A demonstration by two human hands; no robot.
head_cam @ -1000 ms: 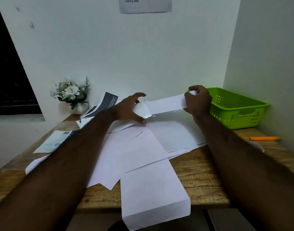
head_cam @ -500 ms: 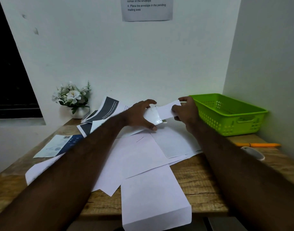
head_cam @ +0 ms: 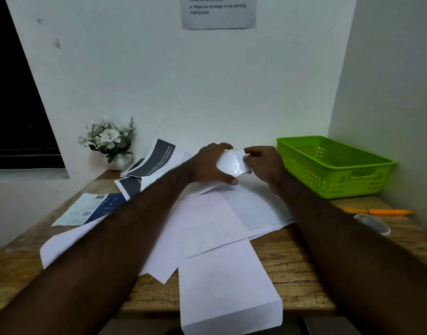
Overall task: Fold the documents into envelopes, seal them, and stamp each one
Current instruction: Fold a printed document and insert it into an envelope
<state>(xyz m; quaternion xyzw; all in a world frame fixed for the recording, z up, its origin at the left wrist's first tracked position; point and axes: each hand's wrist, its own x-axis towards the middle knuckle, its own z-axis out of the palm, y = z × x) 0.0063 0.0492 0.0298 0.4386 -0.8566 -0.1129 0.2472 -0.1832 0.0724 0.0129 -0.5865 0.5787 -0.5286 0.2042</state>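
Where the envelope [head_cam: 229, 165] is: between both hands, above loose sheets [head_cam: 207, 226] at the tabletop's [head_cam: 292, 267] back, near the green basket [head_cam: 335, 165].
Left hand [head_cam: 205, 163]: fingers curl round the envelope's left end, thumb along its near edge.
Right hand [head_cam: 265, 163]: fingers pinch folded paper [head_cam: 244, 153] at its right end.

Envelope [head_cam: 233, 165]: small, white, glossy, raised above the sheets, tilted; gripped in left hand [head_cam: 211, 163]. White paper tip showing at its right end, pinched by right hand [head_cam: 264, 163].
Loose white sheets [head_cam: 207, 226]: flat, overlapping, fanned out in the middle.
Folded white sheet [head_cam: 228, 286]: nearest, draped over the near edge.
Printed documents [head_cam: 160, 155] with dark bands: far left, overlapping.
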